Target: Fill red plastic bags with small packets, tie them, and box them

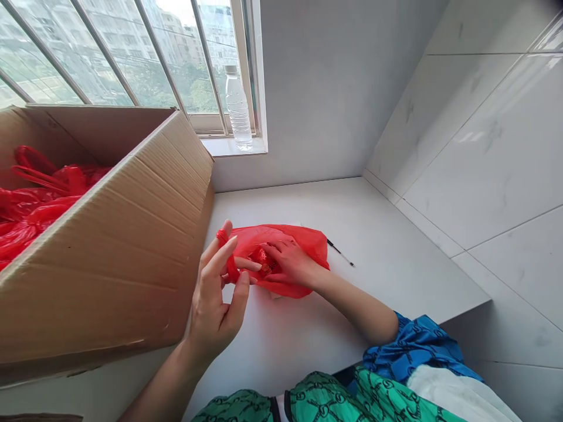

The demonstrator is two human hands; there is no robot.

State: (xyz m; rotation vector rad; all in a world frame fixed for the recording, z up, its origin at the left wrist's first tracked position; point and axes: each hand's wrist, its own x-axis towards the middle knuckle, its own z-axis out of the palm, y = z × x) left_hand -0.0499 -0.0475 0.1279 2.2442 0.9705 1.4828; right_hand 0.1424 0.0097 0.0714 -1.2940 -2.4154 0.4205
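Note:
A red plastic bag (303,237) lies on the white countertop, its mouth facing left. Its twisted handle is looped round the fingers of my left hand (217,293), which is raised at the bag's mouth with the thumb bent in. My right hand (292,261) reaches into the bag from the right. Its fingers and thumb lie on either side of a shiny red packet (265,259). Red plastic hides part of that packet, so its kind cannot be told.
A big open cardboard box (145,234) stands on the left, holding several red plastic bags (39,199). A thin black-and-silver pen-like stick (341,253) lies right of the bag. A clear bottle (238,111) stands on the windowsill. Tiled wall (497,146) bounds the right side.

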